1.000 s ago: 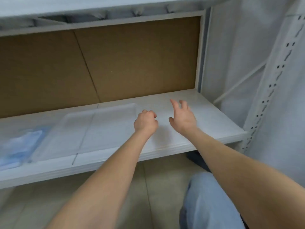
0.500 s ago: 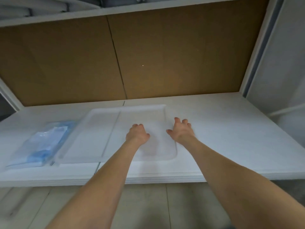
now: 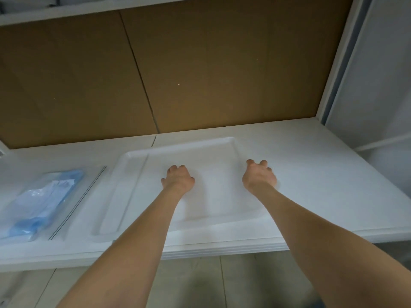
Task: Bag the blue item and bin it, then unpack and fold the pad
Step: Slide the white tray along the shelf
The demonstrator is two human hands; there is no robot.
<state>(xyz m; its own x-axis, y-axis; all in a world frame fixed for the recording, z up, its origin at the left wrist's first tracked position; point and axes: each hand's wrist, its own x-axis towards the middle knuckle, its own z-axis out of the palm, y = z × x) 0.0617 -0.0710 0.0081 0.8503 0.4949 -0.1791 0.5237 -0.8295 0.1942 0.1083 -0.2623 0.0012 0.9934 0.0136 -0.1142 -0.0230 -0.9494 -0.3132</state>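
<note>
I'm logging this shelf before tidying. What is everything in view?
shelf: one, white, across the middle
back panel: one, brown, behind the shelf
tray: one, see-through white, shelf centre
packet: one, blue in clear wrap, shelf's left end
floor: grey tiles, below the shelf
left hand: one, over the tray
right hand: one, at the tray's right rim

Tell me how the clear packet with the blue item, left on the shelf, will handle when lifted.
The clear packet probably flops: its film is wrinkled and the blue item inside looks soft and folded. Likely light, since it lies thin and flat. Its glossy film may slip.
</note>
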